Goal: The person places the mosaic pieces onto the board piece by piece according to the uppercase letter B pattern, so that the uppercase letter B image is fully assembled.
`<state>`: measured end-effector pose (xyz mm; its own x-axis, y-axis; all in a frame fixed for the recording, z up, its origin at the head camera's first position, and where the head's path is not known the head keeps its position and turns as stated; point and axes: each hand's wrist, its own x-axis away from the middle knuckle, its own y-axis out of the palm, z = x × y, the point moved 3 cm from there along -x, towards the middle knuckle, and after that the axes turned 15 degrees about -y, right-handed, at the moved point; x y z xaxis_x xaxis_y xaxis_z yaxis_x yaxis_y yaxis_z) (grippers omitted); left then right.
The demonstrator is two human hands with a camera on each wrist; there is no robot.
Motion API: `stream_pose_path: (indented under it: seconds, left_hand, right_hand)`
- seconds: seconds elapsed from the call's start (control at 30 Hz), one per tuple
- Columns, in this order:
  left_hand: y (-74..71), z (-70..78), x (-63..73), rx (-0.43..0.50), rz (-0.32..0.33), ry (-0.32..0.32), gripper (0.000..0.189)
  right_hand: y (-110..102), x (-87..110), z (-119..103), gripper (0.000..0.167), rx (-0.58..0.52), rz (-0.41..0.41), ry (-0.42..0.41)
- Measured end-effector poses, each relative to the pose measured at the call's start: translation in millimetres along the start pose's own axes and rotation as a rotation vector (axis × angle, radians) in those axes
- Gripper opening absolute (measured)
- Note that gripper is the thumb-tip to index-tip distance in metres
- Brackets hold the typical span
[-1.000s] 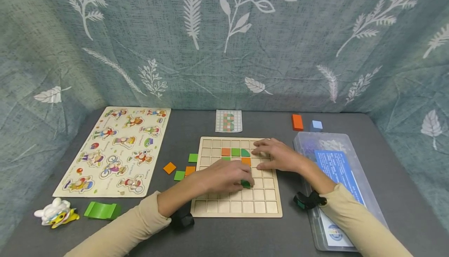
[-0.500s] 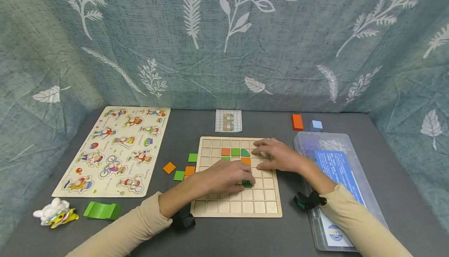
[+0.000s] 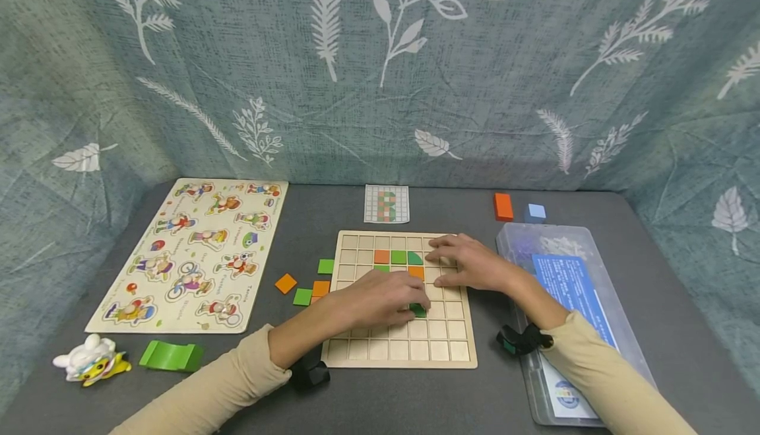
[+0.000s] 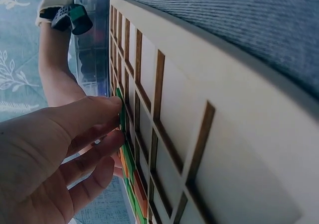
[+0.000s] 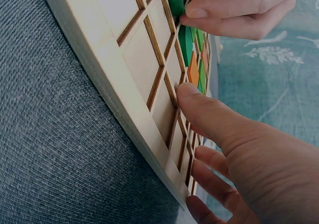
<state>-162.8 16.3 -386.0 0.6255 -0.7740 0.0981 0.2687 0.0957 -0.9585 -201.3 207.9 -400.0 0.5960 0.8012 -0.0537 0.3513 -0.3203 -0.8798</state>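
My left hand (image 3: pixel 382 300) reaches over the middle of a wooden grid board (image 3: pixel 400 350), pinching a dark green tile (image 3: pixel 418 311) between thumb and fingertips, low at a cell. From the left wrist, the tile's thin edge (image 4: pixel 121 113) shows between thumb and finger. Across the board's right side lies my right hand (image 3: pixel 469 263), fingers spread and holding nothing; its thumb (image 5: pixel 192 92) touches the grid. Set in the upper cells are an orange-red square (image 3: pixel 382 257), a green square (image 3: pixel 399 257), a green quarter-round (image 3: pixel 414 259) and an orange square (image 3: pixel 416 272). My left hand hides other cells.
Loose tiles lie left of the board, including an orange one (image 3: pixel 285 283) and a green one (image 3: pixel 303 297). Behind it is a pattern card (image 3: pixel 386 204). A picture puzzle (image 3: pixel 190 257), a toy figure (image 3: pixel 92 361) and a green block (image 3: pixel 172 356) are left; a plastic case (image 3: pixel 572 323) is right.
The dark green tile has shifted slightly under the left fingertips, while the left hand keeps to the same spot. The right hand has not moved.
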Motion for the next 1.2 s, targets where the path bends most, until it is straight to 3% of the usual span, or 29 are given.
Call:
stream_pose_path:
  seconds: [0.23, 0.43, 0.57, 0.73, 0.83, 0.93, 1.1, 1.2]
  left_hand:
    - [2.6, -3.1, 10.9, -0.019, 0.022, -0.038, 0.017]
    - [-1.7, -19.7, 46.6, 0.064, 0.103, -0.09, 0.015]
    - [-6.2, -42.8, 79.6, 0.144, 0.128, -0.192, 0.019]
    - [-10.5, -69.9, 119.4, 0.187, 0.161, -0.377, 0.022]
    - [-8.0, -77.3, 140.5, 0.238, 0.17, -0.463, 0.025]
    - [-3.4, -78.9, 158.7, 0.283, 0.181, -0.511, 0.027]
    - [1.9, -77.1, 181.2, 0.335, 0.169, -0.518, 0.027]
    - [8.6, -76.6, 192.8, 0.379, 0.156, -0.477, 0.027]
  right_hand:
    - [1, 0.0, 0, 0.045, 0.006, 0.005, -0.014]
    - [2, 0.0, 0, 0.045, -0.003, -0.003, -0.015]
    - [1, -0.3, 0, 0.047, -0.01, -0.013, -0.008]
    - [0, -0.2, -1, 0.047, -0.013, -0.012, -0.008]
    - [0, -0.2, 0, 0.047, -0.012, -0.015, -0.008]
    - [1, -1.2, 0, 0.047, -0.008, -0.018, -0.009]
    - [1, -1.7, 0, 0.048, -0.004, -0.02, 0.0]
    - [2, -1.5, 0, 0.048, -0.006, -0.021, 0.005]
